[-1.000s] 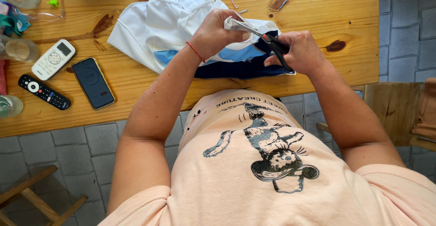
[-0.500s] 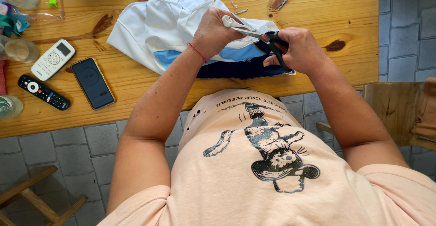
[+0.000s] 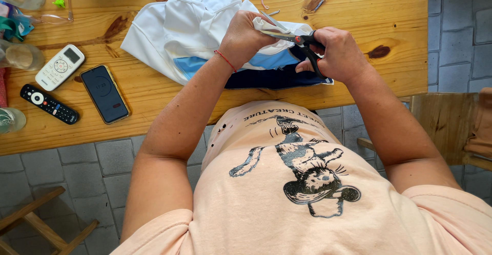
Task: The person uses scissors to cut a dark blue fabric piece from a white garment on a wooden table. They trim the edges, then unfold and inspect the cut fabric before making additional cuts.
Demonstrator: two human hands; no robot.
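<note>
— What is gripped by each hand?

— A pair of black-handled scissors (image 3: 294, 37) is held in the right hand (image 3: 335, 55), with the fingers closed through the loops. A small folded bit of white fabric (image 3: 261, 24) is pinched shut in the left hand (image 3: 246, 37), right at the blades.

— How are the scissors laid out relative to the hands?

— The long axis is set slantwise: handles low at the right hand, blades pointed up and to the left, so the tips are met by the left hand's pinch. The blades are seen slightly parted (how far cannot be told).

— And where is the rest of the cloth?

— The white garment (image 3: 184, 24) is spread on the wooden counter (image 3: 384, 9) beyond the hands, with a light blue panel (image 3: 271, 60) and a dark navy strip (image 3: 271, 78) lying under them, near the counter's near edge.

— Anything else on the counter?

— Well apart on the left, a white remote (image 3: 60, 67), a black remote (image 3: 49, 104) and a dark phone (image 3: 105, 93) are laid side by side; none is touched.
</note>
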